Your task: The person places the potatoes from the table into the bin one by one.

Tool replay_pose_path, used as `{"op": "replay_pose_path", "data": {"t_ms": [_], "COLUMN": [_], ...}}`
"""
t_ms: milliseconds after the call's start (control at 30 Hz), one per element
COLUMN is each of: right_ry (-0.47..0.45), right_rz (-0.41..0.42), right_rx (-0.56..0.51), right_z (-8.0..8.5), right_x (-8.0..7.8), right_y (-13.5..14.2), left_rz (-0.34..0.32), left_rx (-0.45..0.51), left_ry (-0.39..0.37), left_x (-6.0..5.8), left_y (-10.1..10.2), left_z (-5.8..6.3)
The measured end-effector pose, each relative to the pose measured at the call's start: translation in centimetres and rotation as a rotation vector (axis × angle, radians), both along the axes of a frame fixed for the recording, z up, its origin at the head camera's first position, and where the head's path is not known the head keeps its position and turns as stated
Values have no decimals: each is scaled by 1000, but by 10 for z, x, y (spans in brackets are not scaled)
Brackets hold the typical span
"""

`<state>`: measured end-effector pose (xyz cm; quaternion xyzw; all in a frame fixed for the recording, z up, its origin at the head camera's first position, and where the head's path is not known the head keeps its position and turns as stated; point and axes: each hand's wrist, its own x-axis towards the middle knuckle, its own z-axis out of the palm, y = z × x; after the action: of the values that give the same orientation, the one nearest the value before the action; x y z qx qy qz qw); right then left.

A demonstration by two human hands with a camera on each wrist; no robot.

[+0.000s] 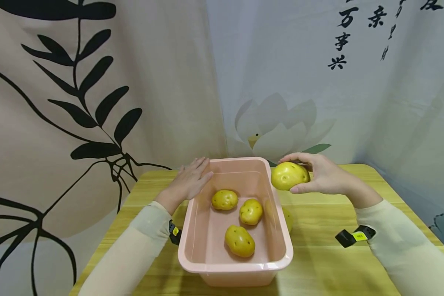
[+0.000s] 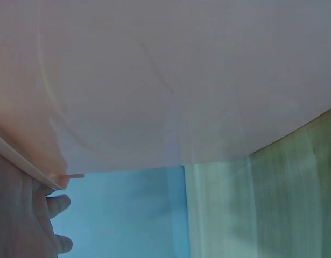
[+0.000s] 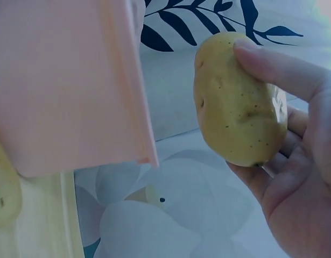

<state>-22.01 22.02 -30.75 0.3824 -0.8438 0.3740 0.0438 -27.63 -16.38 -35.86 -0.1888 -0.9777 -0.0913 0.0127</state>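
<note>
My right hand grips a yellow potato between thumb and fingers, just outside the right rim of a pink plastic basin. The right wrist view shows the same potato held up beside the basin's wall. Against the basin's far left rim rests my left hand, its fingers extended. Inside the basin lie three potatoes: one at the back left, one at the right and one nearer the front. The left wrist view mostly shows the basin's outer wall.
Another potato sits on the wooden table, partly hidden behind the basin's right side. Printed curtains hang behind and to the sides of the table.
</note>
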Motion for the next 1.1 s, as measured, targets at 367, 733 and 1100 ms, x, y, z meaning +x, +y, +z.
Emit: {"op": "replay_pose_path", "data": {"t_ms": [367,733,1100], "right_ry": [-79,-68,-176], "right_rz": [29,57,-39], "right_rx": [46,117,143], "right_z": [45,39,39], "right_x": [7,-40,-62], "right_y": [-43,-68,-93], "left_rz": [-3,1,12], "left_rx": [3,-3,-6], "left_ry": [-3,11,4], "left_x": [1,0,-1], "left_y": [0,-1,-1], "left_z": [2,1,0]}}
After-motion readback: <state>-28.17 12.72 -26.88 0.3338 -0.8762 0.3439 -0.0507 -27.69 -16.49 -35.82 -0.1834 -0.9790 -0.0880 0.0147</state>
